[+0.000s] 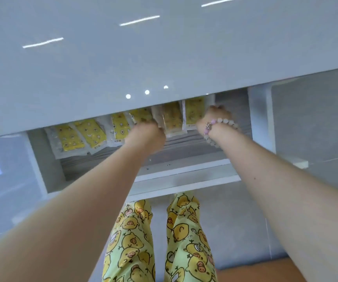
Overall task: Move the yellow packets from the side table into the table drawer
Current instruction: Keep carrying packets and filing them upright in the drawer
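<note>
Yellow printed plastic packets (89,133) lined flat in open grey table drawer (184,171), tucked under glossy grey counter (103,68) edge. Right grip (215,117) curled on rightmost packet (194,112), likely squaring row. Left grip (147,132) at row middle, fingers hidden, cannot tell.
</note>
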Tool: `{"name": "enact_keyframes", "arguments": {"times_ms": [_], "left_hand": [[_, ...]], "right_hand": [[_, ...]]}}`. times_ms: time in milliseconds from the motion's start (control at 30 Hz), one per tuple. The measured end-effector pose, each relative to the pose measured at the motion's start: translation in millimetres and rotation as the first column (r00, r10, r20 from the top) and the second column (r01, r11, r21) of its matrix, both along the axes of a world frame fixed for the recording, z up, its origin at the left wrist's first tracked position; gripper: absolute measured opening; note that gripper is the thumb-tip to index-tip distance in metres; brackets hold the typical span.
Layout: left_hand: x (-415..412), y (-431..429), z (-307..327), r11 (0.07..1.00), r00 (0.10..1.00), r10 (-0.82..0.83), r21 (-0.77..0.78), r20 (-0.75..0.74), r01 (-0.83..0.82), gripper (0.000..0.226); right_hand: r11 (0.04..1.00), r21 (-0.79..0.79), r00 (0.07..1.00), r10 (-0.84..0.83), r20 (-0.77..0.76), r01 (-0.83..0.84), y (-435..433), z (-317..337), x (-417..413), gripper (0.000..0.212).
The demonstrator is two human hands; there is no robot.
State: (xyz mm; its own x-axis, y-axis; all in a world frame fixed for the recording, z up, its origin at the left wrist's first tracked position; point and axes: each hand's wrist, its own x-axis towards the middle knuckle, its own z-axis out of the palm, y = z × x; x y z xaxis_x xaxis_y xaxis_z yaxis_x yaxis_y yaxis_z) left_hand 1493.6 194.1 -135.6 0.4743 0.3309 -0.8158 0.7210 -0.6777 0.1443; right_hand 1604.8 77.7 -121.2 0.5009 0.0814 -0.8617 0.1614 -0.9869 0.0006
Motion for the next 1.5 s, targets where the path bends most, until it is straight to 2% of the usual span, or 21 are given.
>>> {"name": "enact_keyframes", "arguments": {"times_ms": [67, 133, 267, 367, 433, 533, 667, 767, 967, 1100, 1200, 1300, 1400, 1500], "left_hand": [[-6.3, 12.3, 40.8, 0.991, 0.995, -0.077, -0.113, -0.055, 0.071, 0.03], [-9.7, 25.6, 90.5, 0.988, 0.992, -0.126, -0.096, -0.019, 0.123, 0.024], [-7.4, 59.3, 203.4, 0.985, 0.981, -0.166, 0.07, 0.098, 0.159, 0.028], [-1.8, 90.2, 286.7, 0.932, 0.948, -0.268, 0.296, 0.17, 0.21, 0.024], [2.0, 114.5, 339.6, 0.886, 0.924, -0.279, 0.442, 0.261, 0.143, 0.029], [-0.8, 146.6, 413.6, 0.785, 0.862, -0.294, 0.619, 0.414, -0.03, 0.032], [-28.2, 173.7, 489.3, 0.69, 0.711, -0.199, 0.612, 0.674, -0.387, 0.03], [-63.6, 177.6, 521.9, 0.615, 0.61, -0.144, 0.553, 0.779, -0.562, 0.026], [-146.1, 173.7, 558.9, 0.45, 0.559, -0.13, 0.551, 0.819, -0.703, 0.02], [-207.1, 183.5, 570.7, 0.334, 0.582, -0.079, 0.572, 0.809, -0.75, 0.02], [-263.0, 195.0, 574.2, 0.261, 0.608, -0.004, 0.587, 0.794, -0.766, 0.021], [-327.8, 203.5, 577.3, 0.149, 0.634, 0.056, 0.622, 0.771, -0.769, 0.02], [-395.2, 208.1, 578.5, 0.026, 0.623, 0.137, 0.626, 0.77, -0.779, 0.019], [-462.4, 209.2, 577.4, -0.052, 0.615, 0.215, 0.638, 0.758, -0.768, 0.022]], "right_hand": [[0.999, 0.03, 0.99, 0.037, -0.137, -0.034, 4.4, 37.6, -3.8, 0.017], [0.989, 0.137, 0.99, 0.077, -0.115, -0.061, 7.2, 88.4, -12.3, 0.028], [0.94, 0.267, 0.976, 0.192, 0.1, -0.213, 31.7, 201.4, -23.3, 0.028], [0.847, 0.336, 0.889, 0.294, 0.35, -0.412, 68.9, 289.5, -10.1, 0.03], [0.758, 0.365, 0.786, 0.301, 0.54, -0.541, 99.7, 345.6, 2.4, 0.033], [0.613, 0.395, 0.622, 0.208, 0.755, -0.684, 144.0, 422.3, 11.6, 0.035], [0.405, 0.41, 0.475, 0.071, 0.877, -0.817, 187.5, 495.5, -4.7, 0.033], [0.282, 0.404, 0.427, 0.022, 0.904, -0.87, 211.4, 524.5, -31.6, 0.033], [0.066, 0.422, 0.424, 0.025, 0.905, -0.904, 251.2, 554.3, -122.3, 0.027], [-0.037, 0.366, 0.361, 0.094, 0.928, -0.93, 272.5, 555.3, -186.6, 0.02], [-0.118, 0.38, 0.358, 0.169, 0.918, -0.917, 296.3, 556.8, -234.5, 0.028], [-0.206, 0.377, 0.336, 0.206, 0.919, -0.903, 324.3, 561.7, -287.4, 0.033], [-0.29, 0.36, 0.299, 0.234, 0.925, -0.886, 349.3, 566.6, -348.7, 0.036], [-0.363, 0.347, 0.266, 0.257, 0.929, -0.865, 367.5, 567.1, -416.8, 0.037]]}}
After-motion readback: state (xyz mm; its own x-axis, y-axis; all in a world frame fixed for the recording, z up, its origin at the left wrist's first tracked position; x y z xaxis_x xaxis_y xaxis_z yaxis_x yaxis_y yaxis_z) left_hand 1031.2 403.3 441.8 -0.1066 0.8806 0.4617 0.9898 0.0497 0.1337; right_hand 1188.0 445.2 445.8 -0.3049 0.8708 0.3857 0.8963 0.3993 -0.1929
